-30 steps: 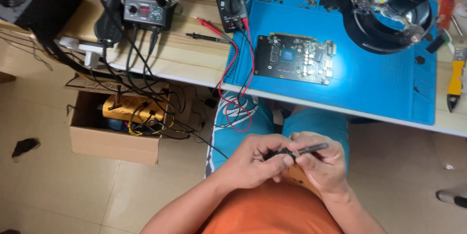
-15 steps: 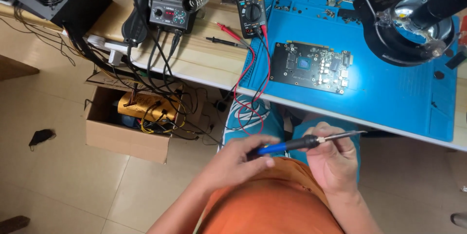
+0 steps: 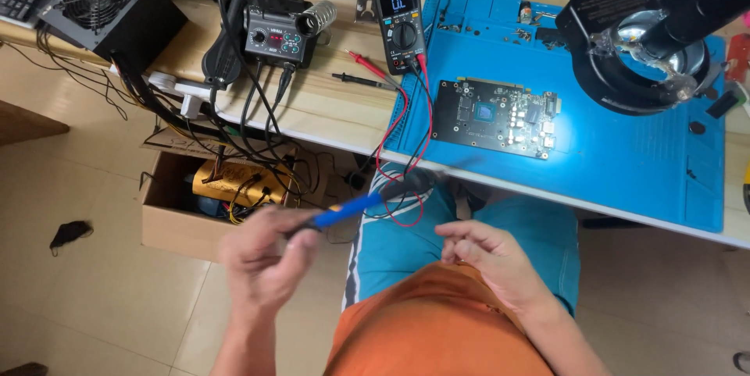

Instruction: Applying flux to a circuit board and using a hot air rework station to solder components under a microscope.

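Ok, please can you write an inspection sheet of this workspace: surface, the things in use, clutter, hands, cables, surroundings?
Surface: wooden bench with a blue work mat.
Things in use: blue-handled soldering iron, blurred; dark circuit board lit on the mat.
Clutter: multimeter, soldering station, microscope head, small parts along the mat's top edge.
Hands: left hand grips the iron's handle; right hand open, holding nothing.
Cables: red and black probe leads hang over the bench edge; black cords tangle down to the box.
Surroundings: cardboard box on a tiled floor, fan unit at the bench's left.
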